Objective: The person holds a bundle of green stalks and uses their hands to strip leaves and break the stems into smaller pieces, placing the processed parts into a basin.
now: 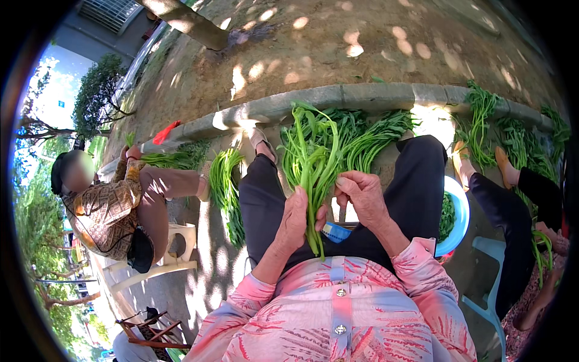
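Observation:
A bunch of long-stemmed leafy greens (312, 158) stands upright in my left hand (296, 219), its pale stem ends pointing down towards my shirt. My right hand (364, 197) is just right of the stems, thumb and forefinger pinched together; whether something small is between them cannot be told. Beyond my hands, between my feet, a heap of loose greens (377, 140) lies on the pavement against the kerb. Another pile of greens (226, 190) is left of my left leg. To the right of my right leg, a light blue basin (461, 217) holds leafy pieces.
A stone kerb (316, 97) curves across, with bare soil and a tree trunk (199, 27) beyond. At left a seated person (108, 203) handles greens near a red bag (166, 132). At right another person sits by a blue plastic stool (491, 289), with more greens (481, 122) near their feet.

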Motion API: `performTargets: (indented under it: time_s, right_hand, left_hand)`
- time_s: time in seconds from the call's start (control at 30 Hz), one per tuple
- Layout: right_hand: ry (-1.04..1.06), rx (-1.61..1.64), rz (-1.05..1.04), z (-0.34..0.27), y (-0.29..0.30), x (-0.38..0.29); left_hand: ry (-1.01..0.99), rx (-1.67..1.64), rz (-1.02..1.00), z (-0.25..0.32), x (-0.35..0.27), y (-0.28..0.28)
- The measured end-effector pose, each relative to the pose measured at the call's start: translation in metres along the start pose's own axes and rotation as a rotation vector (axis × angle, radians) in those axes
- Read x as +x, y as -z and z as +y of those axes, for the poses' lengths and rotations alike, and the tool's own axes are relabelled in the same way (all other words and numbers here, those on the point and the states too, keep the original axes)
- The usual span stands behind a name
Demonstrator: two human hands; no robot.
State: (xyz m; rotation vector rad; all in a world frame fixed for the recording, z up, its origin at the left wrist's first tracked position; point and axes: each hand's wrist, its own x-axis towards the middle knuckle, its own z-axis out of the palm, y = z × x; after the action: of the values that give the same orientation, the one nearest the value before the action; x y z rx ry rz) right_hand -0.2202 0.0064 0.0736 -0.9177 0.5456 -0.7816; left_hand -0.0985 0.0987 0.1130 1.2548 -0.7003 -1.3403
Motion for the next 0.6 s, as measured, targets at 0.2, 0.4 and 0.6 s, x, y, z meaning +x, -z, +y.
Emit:
performTargets:
  time_s: [0.2,0.4,0.6]
  right_hand:
    - [-0.073,0.006,-0.029,0.002,0.009,0.004]
    - [0.328,-0.705,0.095,-0.005,0.008,0.003]
    - [0.156,0.337,0.396,-0.047,0.071,0.009]
  left_hand:
    - [-0.117,0.237,-0.005,0.001,0.002,-0.003]
    - [-0.234,0.337,0.087,-0.008,-0.006,-0.008]
    - [-0.412,0.278,0.128,-0.020,-0.017,-0.010]
